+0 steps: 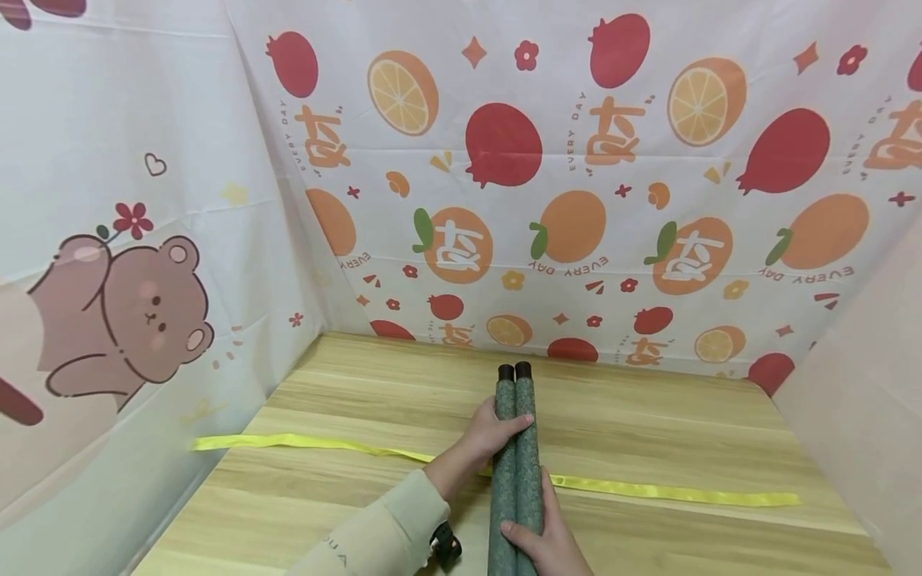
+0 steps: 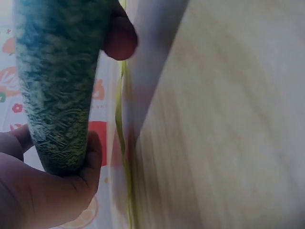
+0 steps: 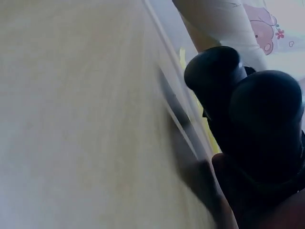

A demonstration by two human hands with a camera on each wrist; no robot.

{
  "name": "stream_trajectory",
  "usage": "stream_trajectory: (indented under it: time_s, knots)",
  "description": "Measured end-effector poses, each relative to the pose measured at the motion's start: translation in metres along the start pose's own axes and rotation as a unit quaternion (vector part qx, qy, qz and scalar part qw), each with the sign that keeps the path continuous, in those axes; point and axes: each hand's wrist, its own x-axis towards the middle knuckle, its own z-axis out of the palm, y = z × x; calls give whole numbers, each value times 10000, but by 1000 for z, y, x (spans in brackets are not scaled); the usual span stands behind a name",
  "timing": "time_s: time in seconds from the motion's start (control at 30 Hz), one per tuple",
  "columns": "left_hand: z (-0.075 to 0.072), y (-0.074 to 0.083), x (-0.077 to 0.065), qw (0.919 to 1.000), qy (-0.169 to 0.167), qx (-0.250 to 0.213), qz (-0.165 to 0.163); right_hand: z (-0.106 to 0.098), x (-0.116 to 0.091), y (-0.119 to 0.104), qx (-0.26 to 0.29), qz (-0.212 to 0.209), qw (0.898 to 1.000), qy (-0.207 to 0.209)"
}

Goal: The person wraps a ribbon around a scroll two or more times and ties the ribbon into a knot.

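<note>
Two green patterned scroll-like rolls [image 1: 516,456] with dark end knobs [image 1: 507,372] lie side by side, pointing away from me over the table. My left hand [image 1: 491,432] grips them near the far end, its thumb laid across the tops. Lower down, my right hand [image 1: 549,532] holds the pair from the right side, thumb on top. In the left wrist view the fingers [image 2: 93,157] curl around a mottled green roll [image 2: 57,90]. Two rounded dark knobs [image 3: 267,102] at the near end fill the right of the right wrist view.
A yellow ribbon [image 1: 648,490] stretches crosswise over the wooden table [image 1: 346,512], passing beneath the rolls. Fruit-printed cloth [image 1: 504,224] hangs behind the table's far edge, and a bear-printed cloth [image 1: 154,312] hangs at the left. A dark device [image 1: 445,546] sits at the left wrist.
</note>
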Motion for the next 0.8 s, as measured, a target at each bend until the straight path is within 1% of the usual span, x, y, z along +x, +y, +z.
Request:
stream_trajectory:
  time_s: [0.1, 0.27, 0.4, 0.5, 0.67, 0.8]
  knots:
    - [0, 2, -1, 9998, 30, 187, 61, -2, 0, 0, -178, -46, 9998, 4]
    - [1, 8, -2, 9986, 75, 506, 115, -7, 2, 0, -653, -121, 9977, 161]
    - [1, 7, -1, 9971, 92, 732, 158, -12, 4, -2, -1033, -175, 9944, 117]
    - [1, 4, 0, 9970, 79, 750, 159, -15, 6, -3, -1382, -128, 9903, 114]
    - [0, 1, 0, 9974, -16, 668, 270, -23, 9, -2, -1967, 110, 9803, 149]
    - [-1, 1, 2, 9971, -19, 724, 229, -26, 12, -3, -2205, 284, 9748, 164]
